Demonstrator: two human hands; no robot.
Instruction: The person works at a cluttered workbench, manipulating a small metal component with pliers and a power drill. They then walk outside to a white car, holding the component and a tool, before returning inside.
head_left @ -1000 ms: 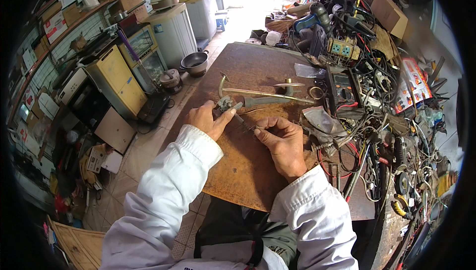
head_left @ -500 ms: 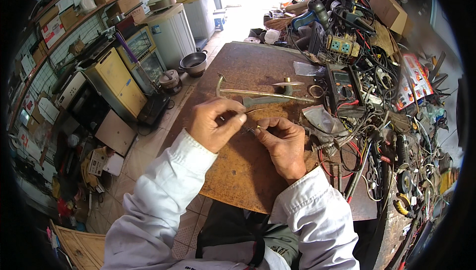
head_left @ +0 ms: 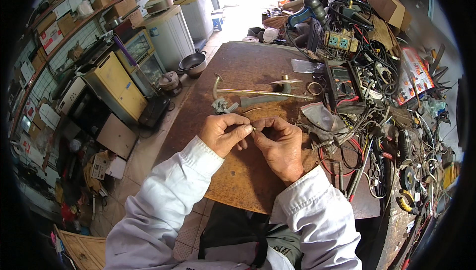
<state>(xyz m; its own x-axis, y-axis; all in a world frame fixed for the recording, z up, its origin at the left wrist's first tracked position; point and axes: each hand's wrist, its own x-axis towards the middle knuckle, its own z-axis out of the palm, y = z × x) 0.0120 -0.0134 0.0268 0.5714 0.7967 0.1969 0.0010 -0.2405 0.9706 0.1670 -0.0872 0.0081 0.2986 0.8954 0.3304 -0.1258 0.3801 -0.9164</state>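
Note:
Over the near middle of the rusty brown table (head_left: 248, 186), my two hands meet fingertip to fingertip. My left hand (head_left: 223, 134) is closed in a pinch, with the thumb against the forefinger. My right hand (head_left: 281, 143) pinches from the other side. Between the fingertips is a tiny pale piece (head_left: 254, 129), mostly covered and too small to name. Just beyond the left hand lies a grey metal fitting (head_left: 222, 105). A thin curved wire (head_left: 255, 110) shows behind the fingertips.
Farther up the table lie a long metal rod (head_left: 267, 93), a round disc with a stub (head_left: 286, 81) and a ring (head_left: 315, 88). To the right are a clear plastic bag (head_left: 321, 115), a multimeter (head_left: 342, 82) and tangled cables. A pan (head_left: 192, 65) stands on the floor at left.
My left hand has come down and to the right, closing the gap to my right hand. The grey metal fitting, hidden before, now shows. My right hand has hardly moved.

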